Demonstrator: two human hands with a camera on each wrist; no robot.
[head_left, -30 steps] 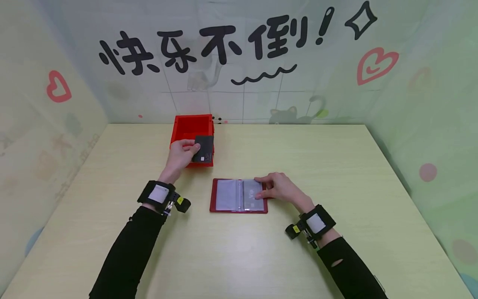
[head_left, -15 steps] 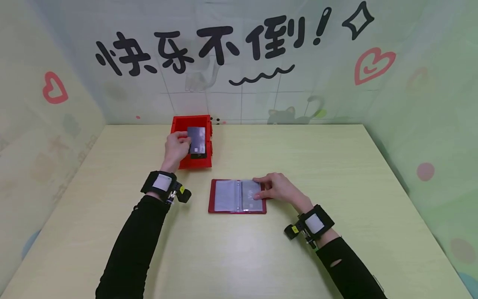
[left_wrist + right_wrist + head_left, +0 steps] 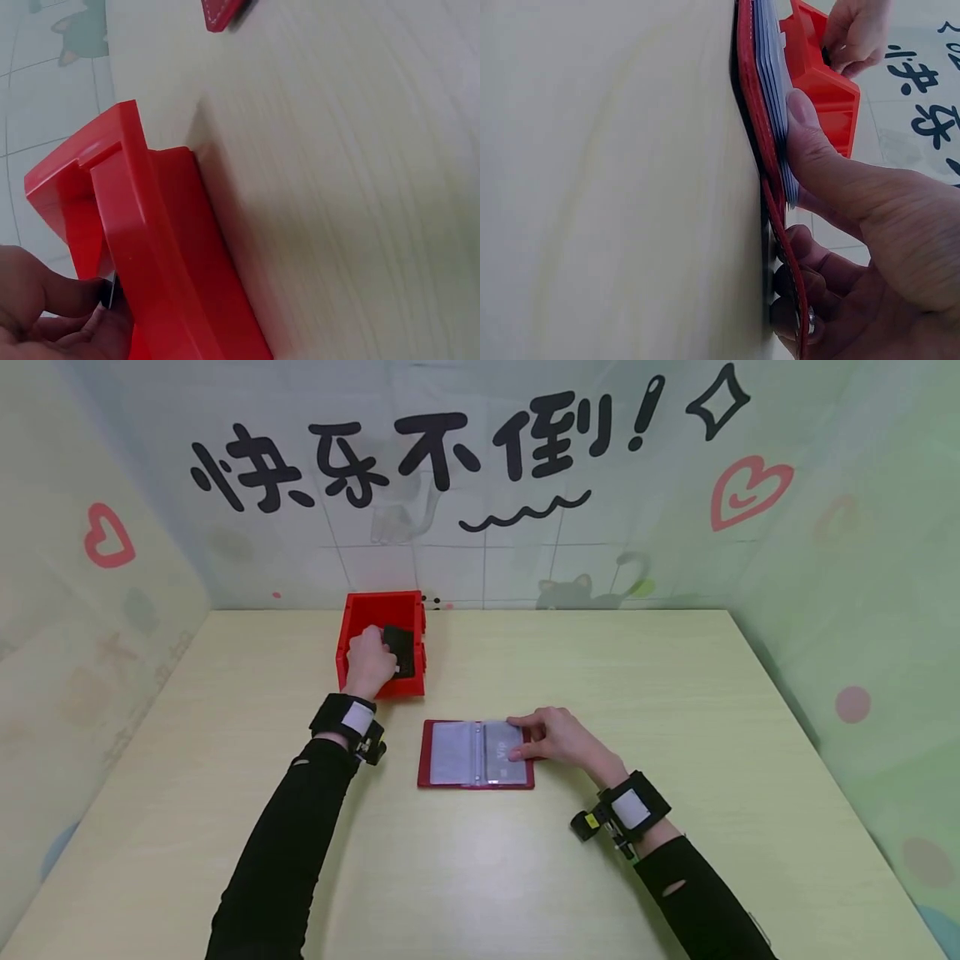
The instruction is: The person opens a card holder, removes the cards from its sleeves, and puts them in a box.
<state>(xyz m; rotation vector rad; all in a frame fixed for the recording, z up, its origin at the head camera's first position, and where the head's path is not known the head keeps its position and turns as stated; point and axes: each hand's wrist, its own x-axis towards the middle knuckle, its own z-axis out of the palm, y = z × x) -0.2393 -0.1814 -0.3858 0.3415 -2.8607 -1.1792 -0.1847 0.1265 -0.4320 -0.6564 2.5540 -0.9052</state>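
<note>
In the head view my left hand (image 3: 370,662) is inside the red plastic bin (image 3: 399,687), pinching a black card (image 3: 402,650). Up close in the left wrist view, thumb and fingers hold the card's thin edge (image 3: 113,291) just behind the bin wall. A red card holder (image 3: 426,756) lies spread open on the table, its clear sleeves (image 3: 453,752) facing up. My right hand (image 3: 564,741) grips its right edge. The thumb (image 3: 810,139) presses on the stacked sleeves in the right wrist view, while the other fingers curl by the red strap (image 3: 791,270).
Pale wood-grain table (image 3: 480,877) surrounds the holder and bin. A printed backdrop (image 3: 480,560) with dark lettering stands behind the table, and patterned side walls flank it. The bin sits near the table's back edge, left of the holder.
My left hand has carried the black card leftward from the bin's front right and lowered it into the bin. The right hand and card holder have stayed in place.
</note>
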